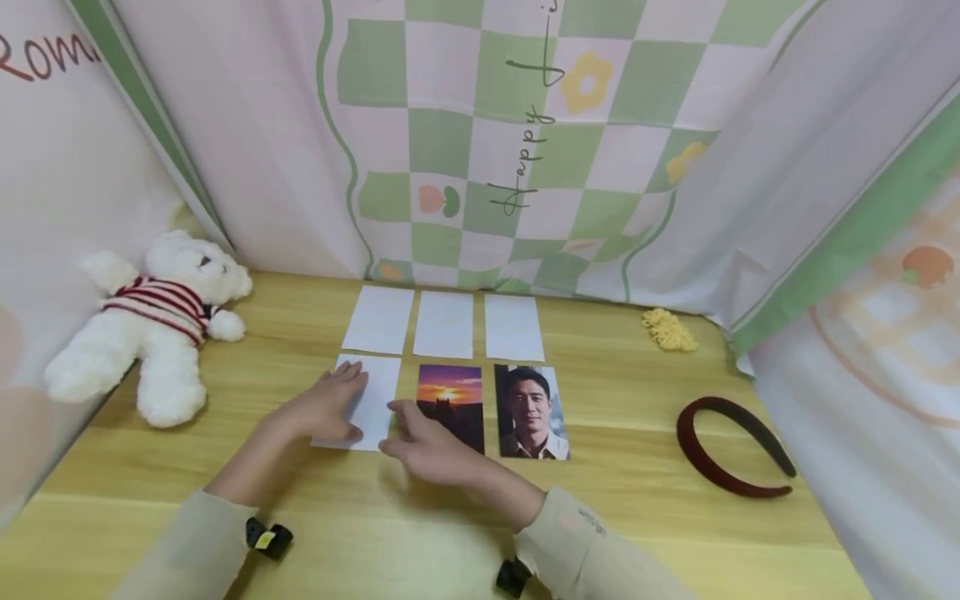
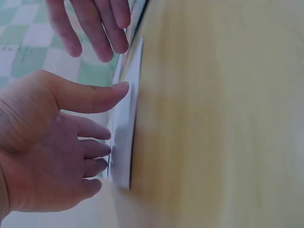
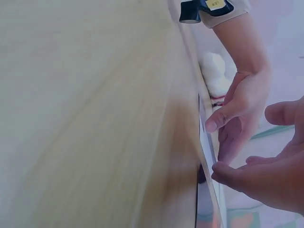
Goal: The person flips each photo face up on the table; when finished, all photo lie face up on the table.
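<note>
A white card (image 1: 380,392) lies face-down at the front left of two short rows of cards. My left hand (image 1: 327,407) rests at its left side, fingertips on the surface and thumb near the lower edge. Close to the card's right edge is my right hand (image 1: 431,443), its thumb and fingers apart with nothing between them. That hand partly covers a sunset picture card (image 1: 457,392). Beside it lies a portrait card (image 1: 531,414). In the left wrist view, the left fingers (image 2: 95,151) reach the white card (image 2: 124,137) edge-on.
Behind are three more white cards, left (image 1: 378,320), middle (image 1: 443,325) and right (image 1: 513,327). A white teddy bear (image 1: 161,325) in a striped shirt leans at the left. At the right are a yellow knitted piece (image 1: 670,330) and a dark red headband (image 1: 701,467). Curtains border the table.
</note>
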`<state>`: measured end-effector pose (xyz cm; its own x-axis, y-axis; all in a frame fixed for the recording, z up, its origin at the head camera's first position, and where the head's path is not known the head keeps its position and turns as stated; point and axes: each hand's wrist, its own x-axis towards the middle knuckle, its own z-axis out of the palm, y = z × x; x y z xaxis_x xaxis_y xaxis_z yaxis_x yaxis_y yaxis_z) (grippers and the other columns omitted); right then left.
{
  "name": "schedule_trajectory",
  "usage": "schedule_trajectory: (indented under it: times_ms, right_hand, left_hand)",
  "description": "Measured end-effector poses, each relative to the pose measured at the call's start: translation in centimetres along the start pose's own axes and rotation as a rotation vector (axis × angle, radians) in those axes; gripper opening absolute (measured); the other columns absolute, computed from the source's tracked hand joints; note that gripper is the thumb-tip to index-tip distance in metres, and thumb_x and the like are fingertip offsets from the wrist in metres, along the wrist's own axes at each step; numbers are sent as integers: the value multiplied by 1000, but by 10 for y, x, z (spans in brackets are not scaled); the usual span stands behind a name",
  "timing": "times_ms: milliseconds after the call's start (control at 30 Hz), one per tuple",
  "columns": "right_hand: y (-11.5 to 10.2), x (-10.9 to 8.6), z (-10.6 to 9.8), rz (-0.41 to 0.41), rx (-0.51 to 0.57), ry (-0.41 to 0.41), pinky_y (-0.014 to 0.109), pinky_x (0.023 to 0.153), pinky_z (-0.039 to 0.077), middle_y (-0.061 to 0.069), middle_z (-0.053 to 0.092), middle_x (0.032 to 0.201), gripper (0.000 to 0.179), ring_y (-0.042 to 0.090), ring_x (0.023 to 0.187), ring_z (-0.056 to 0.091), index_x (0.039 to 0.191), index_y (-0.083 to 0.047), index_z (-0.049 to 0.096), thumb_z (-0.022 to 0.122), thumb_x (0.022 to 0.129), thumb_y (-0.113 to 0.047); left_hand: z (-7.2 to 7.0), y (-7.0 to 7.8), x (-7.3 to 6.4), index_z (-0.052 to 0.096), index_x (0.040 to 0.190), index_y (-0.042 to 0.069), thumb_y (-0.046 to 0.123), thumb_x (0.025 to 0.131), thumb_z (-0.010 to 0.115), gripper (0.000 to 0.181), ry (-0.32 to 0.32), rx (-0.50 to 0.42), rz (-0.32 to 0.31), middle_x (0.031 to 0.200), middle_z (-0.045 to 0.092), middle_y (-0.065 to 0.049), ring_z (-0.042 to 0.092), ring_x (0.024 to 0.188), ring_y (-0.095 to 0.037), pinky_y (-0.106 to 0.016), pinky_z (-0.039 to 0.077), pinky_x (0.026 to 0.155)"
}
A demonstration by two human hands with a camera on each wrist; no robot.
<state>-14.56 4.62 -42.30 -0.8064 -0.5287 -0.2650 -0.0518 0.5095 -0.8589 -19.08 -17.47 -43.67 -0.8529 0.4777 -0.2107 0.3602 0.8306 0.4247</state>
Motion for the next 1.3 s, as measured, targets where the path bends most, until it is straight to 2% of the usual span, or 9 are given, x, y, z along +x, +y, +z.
schedule_trajectory:
  times_ms: [167,333,600,867,1067,1200,1300]
  right_hand:
    - [-4,9,7,29,55,12,53,128,35,27,41,163,66,39,153,42,158,-2,34,57,103,-29]
    - [-7,16,8,64,199,41,53,130,31,26,35,166,68,40,155,38,159,-1,34,59,101,-25]
    - [-12,20,7,148,703,95,51,130,32,30,21,170,77,40,157,32,162,0,18,58,98,-12]
    - [-14,23,6,144,999,152,55,131,29,39,25,159,78,47,154,31,161,6,7,50,97,-2]
    - [-13,26,6,154,1037,158,54,132,28,37,26,157,80,45,151,31,161,6,7,51,95,-2]
    - [-12,29,6,160,1012,158,46,121,41,25,45,138,77,29,126,49,160,7,12,53,95,-3]
    - [-10,31,6,159,980,155,35,105,46,12,50,117,73,17,103,51,158,8,16,53,96,-4]
  left_hand:
    - [-1,-5,-8,38,150,-18,15,83,81,87,-6,-23,9,163,24,-41,22,153,-59,-74,19,124]
    - [-2,-7,-9,38,150,-17,13,84,81,84,5,-32,10,164,25,-40,23,153,-59,-73,19,125]
    - [-1,-9,-7,38,151,-16,12,87,80,82,4,-45,-7,165,25,-38,22,154,-58,-69,20,127]
    - [-1,-6,-10,38,151,-16,10,86,79,81,4,-63,-24,165,25,-37,22,154,-57,-68,21,128]
    - [0,-4,-11,38,152,-14,9,85,79,82,4,-80,-36,167,24,-34,21,156,-55,-67,20,128]
    - [0,-5,-11,37,153,-15,9,85,78,82,0,-90,-31,167,23,-35,20,156,-55,-67,20,128]
    - [-1,-6,-12,36,153,-16,12,87,78,83,-2,-95,-22,167,22,-36,20,156,-56,-66,21,128]
